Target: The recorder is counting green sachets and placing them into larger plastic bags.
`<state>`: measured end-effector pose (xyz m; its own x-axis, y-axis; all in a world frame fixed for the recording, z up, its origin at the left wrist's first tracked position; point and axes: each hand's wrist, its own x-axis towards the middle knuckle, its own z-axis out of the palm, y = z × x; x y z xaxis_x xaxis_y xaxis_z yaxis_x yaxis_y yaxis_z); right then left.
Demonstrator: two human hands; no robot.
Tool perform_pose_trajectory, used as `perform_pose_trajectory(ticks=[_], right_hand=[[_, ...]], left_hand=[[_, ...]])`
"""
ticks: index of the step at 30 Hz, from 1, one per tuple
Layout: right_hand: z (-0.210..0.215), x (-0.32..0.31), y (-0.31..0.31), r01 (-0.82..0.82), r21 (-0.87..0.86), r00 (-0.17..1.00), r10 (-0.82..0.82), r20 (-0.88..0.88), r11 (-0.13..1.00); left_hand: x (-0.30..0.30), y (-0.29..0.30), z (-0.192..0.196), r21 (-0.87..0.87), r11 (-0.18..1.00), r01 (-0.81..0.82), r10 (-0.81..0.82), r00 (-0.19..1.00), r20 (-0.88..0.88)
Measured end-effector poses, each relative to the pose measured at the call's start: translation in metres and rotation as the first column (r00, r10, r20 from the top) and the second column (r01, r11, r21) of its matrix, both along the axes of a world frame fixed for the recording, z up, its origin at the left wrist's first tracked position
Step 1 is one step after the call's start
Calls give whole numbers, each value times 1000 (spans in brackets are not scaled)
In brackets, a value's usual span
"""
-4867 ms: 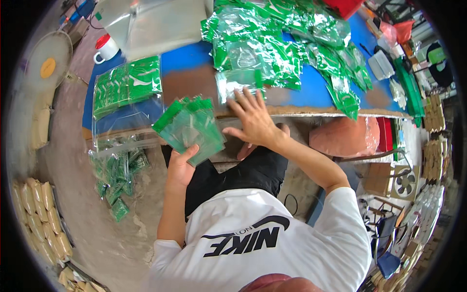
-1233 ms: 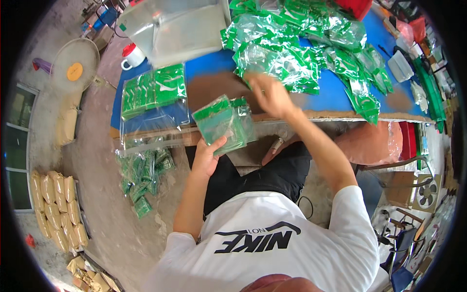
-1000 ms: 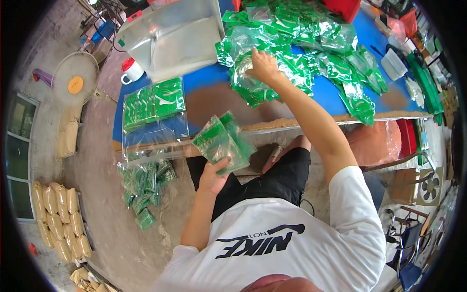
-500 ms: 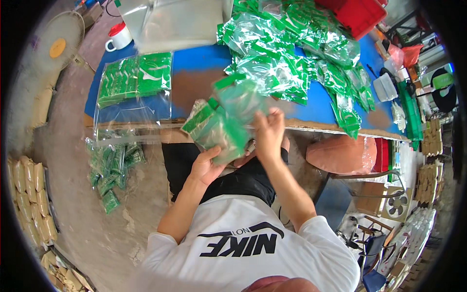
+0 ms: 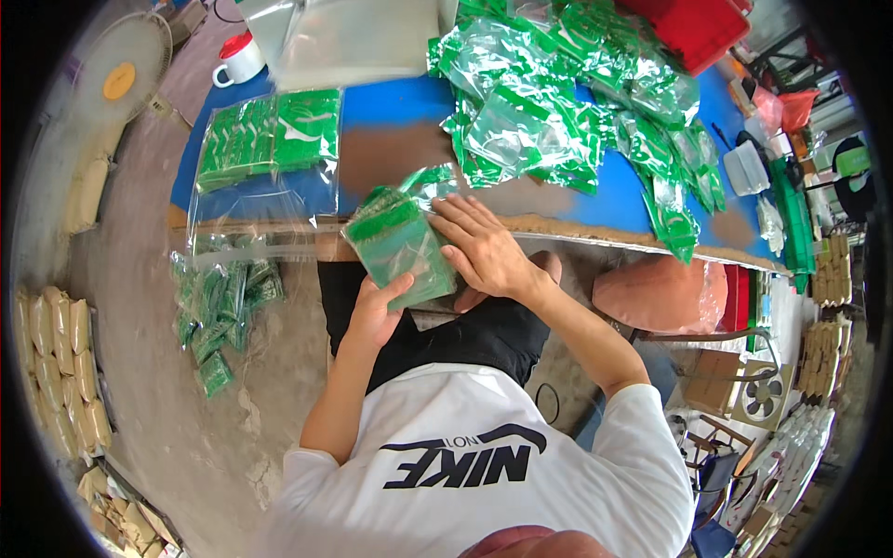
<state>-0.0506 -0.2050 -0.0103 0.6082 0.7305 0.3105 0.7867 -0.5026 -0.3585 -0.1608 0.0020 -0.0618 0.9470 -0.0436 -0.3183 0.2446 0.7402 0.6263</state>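
Observation:
A stack of small green packets point(image 5: 402, 240) is held at the front edge of the blue table point(image 5: 391, 104). My left hand point(image 5: 377, 312) grips the stack from below. My right hand point(image 5: 484, 251) lies flat against the stack's right side, fingers spread over the packets. A heap of loose green packets point(image 5: 567, 112) covers the table's far right. At the table's left lies a clear bag of stacked green packets point(image 5: 270, 139).
A clear plastic bag of green packets point(image 5: 223, 298) hangs off the table's left front edge. A white mug with a red lid point(image 5: 237, 60), a clear plastic sheet point(image 5: 358, 37), a red crate point(image 5: 698, 28) and a floor fan point(image 5: 121, 79) surround the table. Tan sacks point(image 5: 56, 363) lie left.
My right hand reached to the loose heap, brought a packet back and now presses it onto the stack in my left hand. The stack has dropped slightly toward my lap.

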Motion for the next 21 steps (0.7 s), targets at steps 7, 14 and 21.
perform_pose_trajectory(ticks=[7,14,21], right_hand=[[15,48,-8,513,74,828,-516,218,855],[0,5,-12,-165,46,985,167,-40,985],[2,49,-33,221,-100,969,-207,133,970]], left_hand=[[4,8,6,-2,1000,-26,26,999,-29],[7,4,9,13,999,-44,44,999,5],[-8,33,2,28,996,-89,87,993,84]])
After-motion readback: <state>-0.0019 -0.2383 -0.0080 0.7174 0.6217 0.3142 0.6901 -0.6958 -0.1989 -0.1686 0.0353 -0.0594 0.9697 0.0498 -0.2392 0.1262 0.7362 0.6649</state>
